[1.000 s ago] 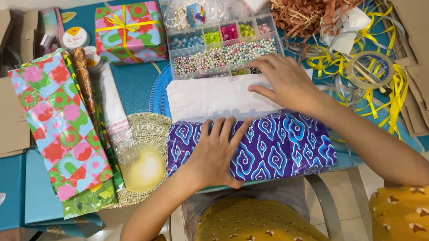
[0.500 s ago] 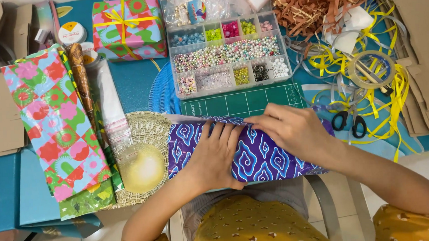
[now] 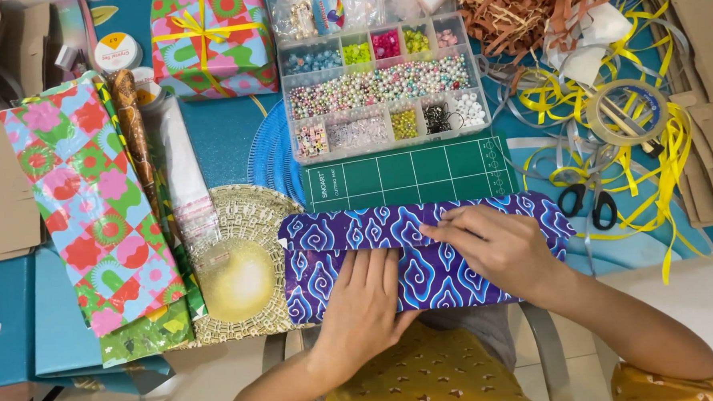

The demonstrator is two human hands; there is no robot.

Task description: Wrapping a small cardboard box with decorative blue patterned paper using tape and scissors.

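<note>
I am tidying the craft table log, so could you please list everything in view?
wrapped parcel: one, purple and blue, near edge under both hands
cutting mat: one, green, behind the parcel
bead box: one, clear, behind the mat
gift box: one, multicoloured with yellow ribbon, far left
wrapping paper: one sheet, floral, left
woven mat: one, gold, left of the parcel
scissors: one pair, black, right
tape roll: one, clear, right
ribbon: tangle, yellow, right
left hand: flat on the parcel
right hand: fingers pressing the parcel's fold

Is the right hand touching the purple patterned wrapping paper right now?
Touching. The head view shows the right hand lying flat on the purple patterned wrapping paper, fingertips pressing along its folded top flap, with no gap visible.
</note>
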